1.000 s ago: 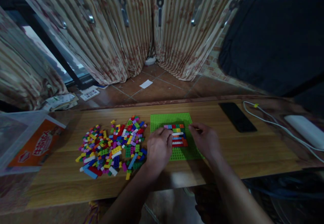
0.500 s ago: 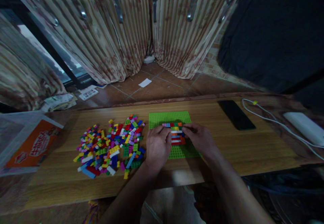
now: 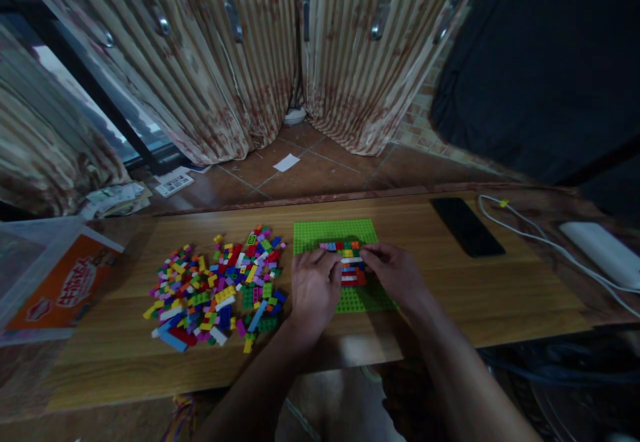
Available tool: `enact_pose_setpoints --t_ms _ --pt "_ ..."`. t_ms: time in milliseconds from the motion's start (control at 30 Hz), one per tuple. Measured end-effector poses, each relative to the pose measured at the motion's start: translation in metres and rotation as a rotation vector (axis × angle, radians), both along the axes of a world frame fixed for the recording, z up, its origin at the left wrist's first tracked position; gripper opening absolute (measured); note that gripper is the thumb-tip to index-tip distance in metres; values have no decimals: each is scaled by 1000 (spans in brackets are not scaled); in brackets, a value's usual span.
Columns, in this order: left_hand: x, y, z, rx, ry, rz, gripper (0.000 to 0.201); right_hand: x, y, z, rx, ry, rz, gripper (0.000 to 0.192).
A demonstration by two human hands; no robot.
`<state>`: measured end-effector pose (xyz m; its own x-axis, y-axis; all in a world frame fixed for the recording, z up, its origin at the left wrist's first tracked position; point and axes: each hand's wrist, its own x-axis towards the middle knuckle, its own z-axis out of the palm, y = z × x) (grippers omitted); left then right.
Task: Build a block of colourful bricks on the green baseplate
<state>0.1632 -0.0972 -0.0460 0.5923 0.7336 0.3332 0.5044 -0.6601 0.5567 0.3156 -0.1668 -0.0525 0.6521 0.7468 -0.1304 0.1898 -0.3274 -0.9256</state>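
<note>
A green baseplate (image 3: 334,230) lies on the wooden table, with rows of coloured toy bricks (image 3: 354,280) built up on its middle. Across the upper rows sits a long white brick (image 3: 352,260). My left hand (image 3: 316,290) comes over the baseplate from the left, its fingers curled and closed at the left end of that brick. At the opposite end, my right hand (image 3: 395,274) pinches with thumb and forefinger. Parts of the rows are hidden behind my left fingers. Left of the baseplate spreads a pile of loose bricks (image 3: 215,295) in many colours.
A black phone (image 3: 467,227) lies right of the baseplate, near a white cable (image 3: 533,234) and a white power adapter or box (image 3: 603,252). At the table's left end stands a clear plastic box (image 3: 30,235) with an orange label. Curtains hang beyond the table.
My left hand has shifted very slightly to the right, still at the white brick. My right hand stays at the other end, almost unmoved.
</note>
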Motion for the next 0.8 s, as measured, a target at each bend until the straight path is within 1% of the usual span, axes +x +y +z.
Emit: enact_pose_setpoints --t_ms 133,267,500,633,800 --pt "1 -2 1 19 19 8 15 -1 0 -2 20 -31 5 28" --pt "1 -2 1 28 41 34 14 -2 2 -2 -2 -90 -23 26" --pt "2 -4 -1 60 45 76 12 -3 4 -4 -7 -76 -48 25" --pt "-1 -5 -2 119 58 55 14 -2 5 -4 -10 -64 -53 25" --pt "-5 -7 -1 223 132 18 13 -1 5 -7 6 -61 -47 25"
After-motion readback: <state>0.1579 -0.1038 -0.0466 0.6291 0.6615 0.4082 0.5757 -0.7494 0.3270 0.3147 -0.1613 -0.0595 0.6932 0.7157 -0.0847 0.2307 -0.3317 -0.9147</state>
